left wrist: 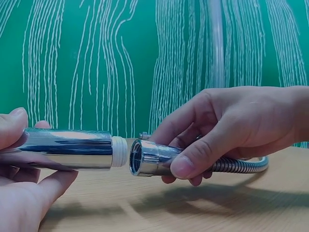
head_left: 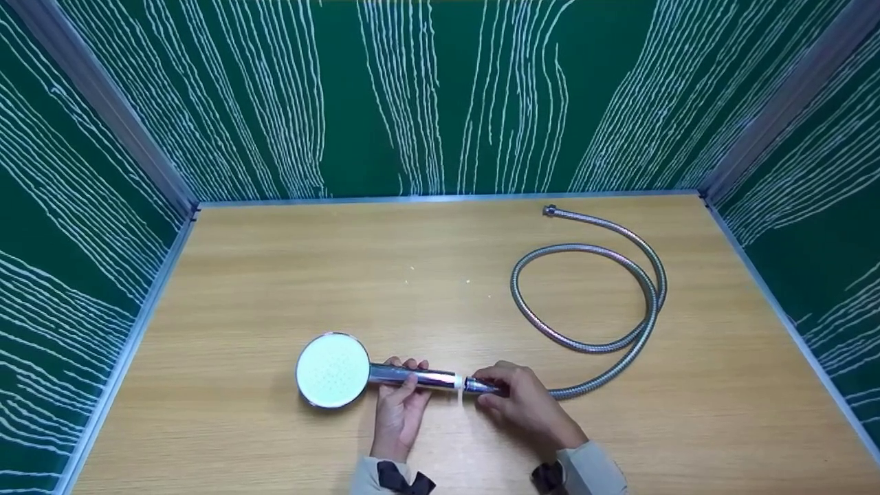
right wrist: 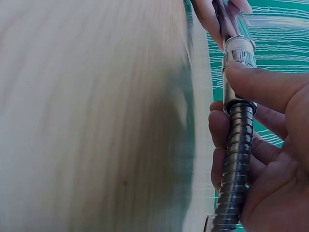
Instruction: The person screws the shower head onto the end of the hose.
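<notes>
A chrome handheld shower head (head_left: 333, 370) with a round pale spray face lies to the left in the head view. My left hand (head_left: 401, 416) grips its handle (left wrist: 67, 147), thumb on top and fingers behind and below. The white threaded end (left wrist: 119, 151) of the handle points right. My right hand (head_left: 526, 399) pinches the chrome connector (left wrist: 152, 158) of the metal shower hose (head_left: 605, 377) between thumb and fingers. In the left wrist view a small gap separates the connector's open mouth from the thread, and the two are roughly in line.
The hose loops across the right side of the wooden table (head_left: 240, 275), its other end nut (head_left: 549, 210) near the back edge. Small white crumbs (head_left: 468, 281) dot the tabletop. Green panels (head_left: 454, 96) with white wavy lines enclose the back and both sides.
</notes>
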